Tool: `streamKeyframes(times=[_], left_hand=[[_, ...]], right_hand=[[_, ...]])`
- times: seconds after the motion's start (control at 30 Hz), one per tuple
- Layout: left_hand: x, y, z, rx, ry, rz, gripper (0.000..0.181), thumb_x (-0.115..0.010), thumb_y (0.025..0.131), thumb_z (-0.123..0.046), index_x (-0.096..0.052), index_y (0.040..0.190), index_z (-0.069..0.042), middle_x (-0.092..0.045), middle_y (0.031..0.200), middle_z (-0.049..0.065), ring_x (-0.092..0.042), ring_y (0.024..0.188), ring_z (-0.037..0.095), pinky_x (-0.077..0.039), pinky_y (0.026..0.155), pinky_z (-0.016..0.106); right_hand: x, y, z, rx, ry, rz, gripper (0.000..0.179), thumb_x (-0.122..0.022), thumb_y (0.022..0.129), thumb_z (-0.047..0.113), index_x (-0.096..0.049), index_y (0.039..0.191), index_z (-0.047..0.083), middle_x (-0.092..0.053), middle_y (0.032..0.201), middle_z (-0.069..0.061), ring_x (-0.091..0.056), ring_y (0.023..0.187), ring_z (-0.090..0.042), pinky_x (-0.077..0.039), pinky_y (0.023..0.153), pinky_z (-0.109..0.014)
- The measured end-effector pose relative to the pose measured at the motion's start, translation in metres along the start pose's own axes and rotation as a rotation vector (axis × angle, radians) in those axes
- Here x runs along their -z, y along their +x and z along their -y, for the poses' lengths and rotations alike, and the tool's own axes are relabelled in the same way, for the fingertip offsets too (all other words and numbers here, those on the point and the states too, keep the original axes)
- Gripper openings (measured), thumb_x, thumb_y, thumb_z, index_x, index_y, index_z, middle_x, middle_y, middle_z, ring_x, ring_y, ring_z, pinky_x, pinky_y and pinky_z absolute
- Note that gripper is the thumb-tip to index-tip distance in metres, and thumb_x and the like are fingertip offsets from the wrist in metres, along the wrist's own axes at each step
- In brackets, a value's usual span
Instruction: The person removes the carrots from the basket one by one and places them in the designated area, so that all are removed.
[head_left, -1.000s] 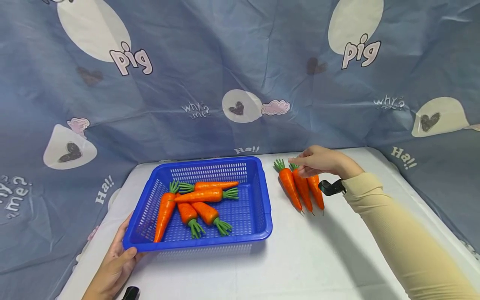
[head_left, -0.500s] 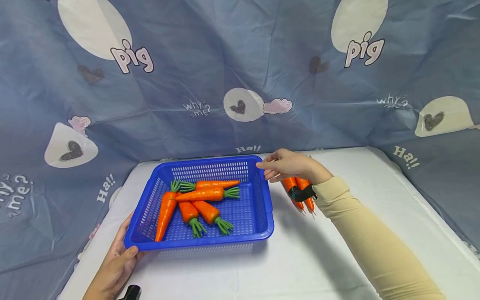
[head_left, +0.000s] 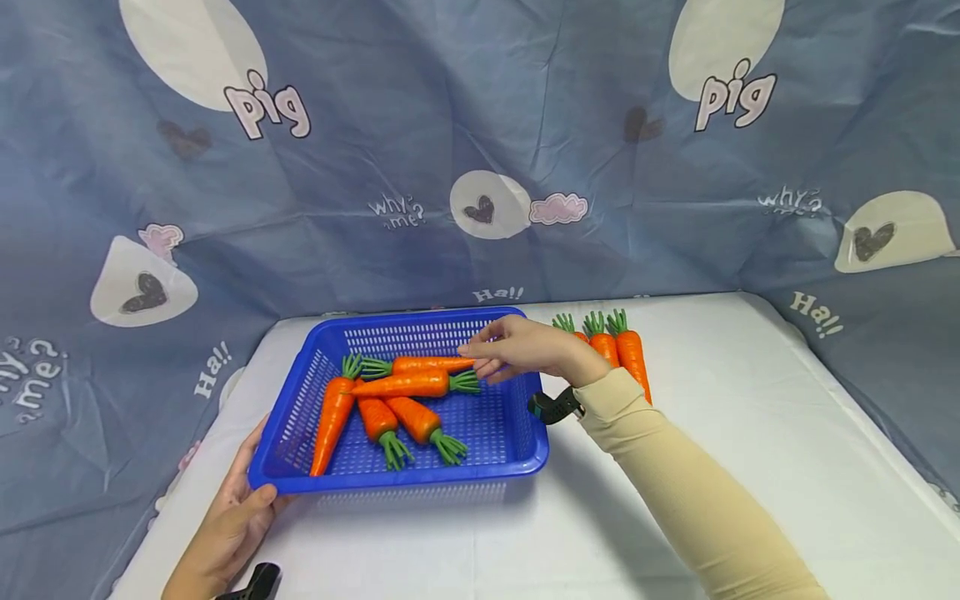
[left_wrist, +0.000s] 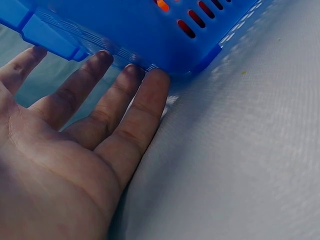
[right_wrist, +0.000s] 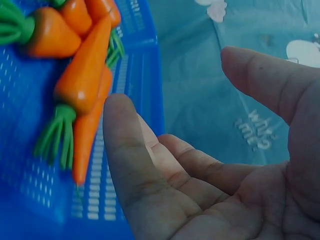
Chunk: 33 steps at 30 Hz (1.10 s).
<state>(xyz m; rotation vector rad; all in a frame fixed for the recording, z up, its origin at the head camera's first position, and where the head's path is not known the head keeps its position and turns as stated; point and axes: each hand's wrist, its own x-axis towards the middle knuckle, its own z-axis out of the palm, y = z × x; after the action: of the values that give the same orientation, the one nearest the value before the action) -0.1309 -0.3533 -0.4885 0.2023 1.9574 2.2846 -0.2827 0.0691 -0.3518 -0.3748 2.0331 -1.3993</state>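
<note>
Left hand steadying the basket, right hand loose over its carrots

My left hand [head_left: 236, 521] holds the blue basket [head_left: 480, 473] by its near left corner, thumb on the rim and fingers against the outside; I take this as a way of keeping it from sliding while leaving its inside free. My right hand [head_left: 517, 346] is over the basket's right side, its fingers spread loosely and the thumb standing apart, with nothing between them. The tip of the rear carrot [head_left: 427, 364] runs up to my fingers in the head view; whether they touch it I cannot tell.

Five carrots lie in the basket, mostly towards its left. The left carrot [head_left: 332, 421] slants along the left wall, leaves to the back. The crosswise carrot [head_left: 408, 385] rests over its neighbours, so I judge it the least settled. Two front carrots [head_left: 414, 419] tuck under it, leaves towards the near rim, probably pinned a little by its weight.

Three outer carrots [head_left: 631, 358] lie side by side on the white cloth [head_left: 540, 542] just right of the basket, all with leaves to the back, a row that seems to keep each one easy to pick out. My sleeve [head_left: 660, 467] and wrist partly cover them.
</note>
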Motion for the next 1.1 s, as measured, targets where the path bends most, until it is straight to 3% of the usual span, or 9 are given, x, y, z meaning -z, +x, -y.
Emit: streamKeyframes(times=[0.1, 0.33, 0.53, 0.7, 1.1], left_hand=[[0.002, 0.0, -0.002, -0.002, -0.007, 0.001, 0.075, -0.049, 0.114, -0.009, -0.012, 0.172, -0.036, -0.041, 0.161, -0.016, -0.063, 0.135, 0.004, -0.059, 0.105, 0.025], [0.003, 0.0, -0.003, -0.034, -0.01, 0.021, 0.073, -0.049, 0.114, -0.009, -0.013, 0.173, -0.034, -0.043, 0.161, -0.017, -0.062, 0.135, 0.004, -0.059, 0.105, 0.025], [0.003, -0.001, 0.0, -0.032, -0.021, 0.023, 0.073, -0.048, 0.114, -0.008, -0.013, 0.172, -0.034, -0.045, 0.16, -0.018, -0.063, 0.135, 0.004, -0.059, 0.105, 0.026], [0.002, -0.001, 0.001, -0.029, -0.028, 0.027, 0.075, -0.048, 0.114, -0.006, -0.012, 0.172, -0.035, -0.045, 0.159, -0.018, -0.063, 0.135, 0.004, -0.059, 0.105, 0.026], [0.0, -0.001, 0.0, -0.045, -0.016, 0.029, 0.074, -0.048, 0.114, -0.008, -0.011, 0.172, -0.034, -0.043, 0.16, -0.017, -0.063, 0.134, 0.004, -0.059, 0.104, 0.026]], right_hand=[[-0.011, 0.005, 0.004, -0.001, 0.008, 0.013, 0.052, -0.065, 0.109, 0.03, -0.054, 0.147, -0.004, -0.071, 0.133, -0.025, -0.072, 0.123, -0.036, -0.063, 0.101, -0.038], [-0.039, 0.021, 0.013, -0.003, 0.029, 0.062, 0.058, -0.065, 0.109, 0.032, -0.05, 0.152, -0.004, -0.068, 0.137, -0.026, -0.075, 0.117, -0.029, -0.063, 0.102, -0.038], [-0.063, 0.035, 0.017, 0.0, 0.088, 0.116, 0.058, -0.065, 0.109, 0.031, -0.048, 0.152, -0.004, -0.064, 0.144, -0.03, -0.067, 0.133, -0.04, -0.06, 0.107, -0.042], [-0.076, 0.043, 0.02, 0.009, 0.136, 0.137, 0.06, -0.066, 0.108, 0.029, -0.046, 0.153, -0.006, -0.062, 0.146, -0.031, -0.064, 0.136, -0.043, -0.056, 0.112, -0.048], [-0.112, 0.07, 0.023, 0.01, 0.155, 0.223, 0.055, -0.062, 0.111, 0.031, -0.056, 0.15, -0.005, -0.062, 0.148, -0.027, -0.064, 0.137, -0.039, -0.054, 0.115, -0.047]])
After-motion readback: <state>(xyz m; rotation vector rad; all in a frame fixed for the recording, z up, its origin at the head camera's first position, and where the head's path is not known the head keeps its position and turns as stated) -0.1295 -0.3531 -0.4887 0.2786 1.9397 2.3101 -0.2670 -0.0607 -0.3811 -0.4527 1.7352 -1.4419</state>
